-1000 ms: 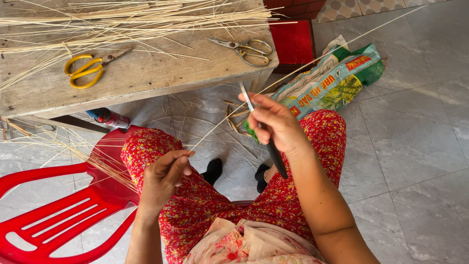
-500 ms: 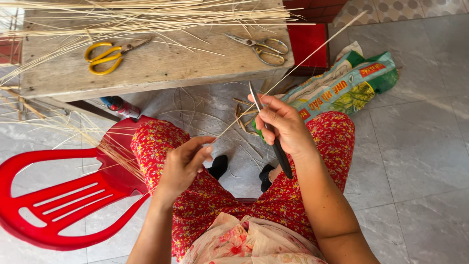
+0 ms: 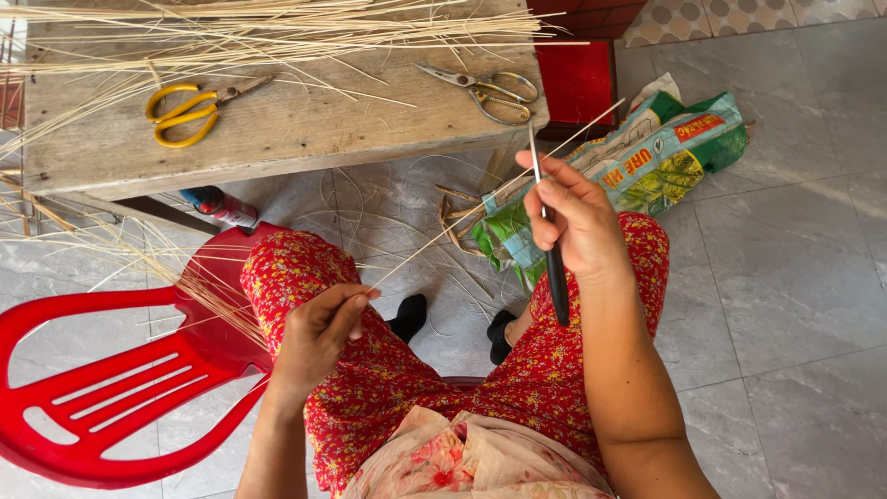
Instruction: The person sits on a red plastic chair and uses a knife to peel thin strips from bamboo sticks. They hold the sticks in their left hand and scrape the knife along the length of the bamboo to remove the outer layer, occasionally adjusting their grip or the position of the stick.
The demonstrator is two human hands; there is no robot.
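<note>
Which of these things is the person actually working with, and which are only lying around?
In use: thin bamboo strip, pinched by left hand; black-handled knife in right hand.

Lying about: yellow scissors, metal scissors, strip pile, red chair, printed sack.

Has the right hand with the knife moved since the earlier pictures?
Cannot tell. The camera shifted; the right hand keeps its place beside the green sack.

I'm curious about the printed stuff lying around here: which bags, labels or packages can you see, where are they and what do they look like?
Printed sack: on the tiled floor right of the wooden table, beyond the right hand; crumpled, flat, green with yellow, red and pale panels.
Small can: lying under the table edge by the red chair; cylindrical, blue, red and white label.
No signs or screens.
</note>
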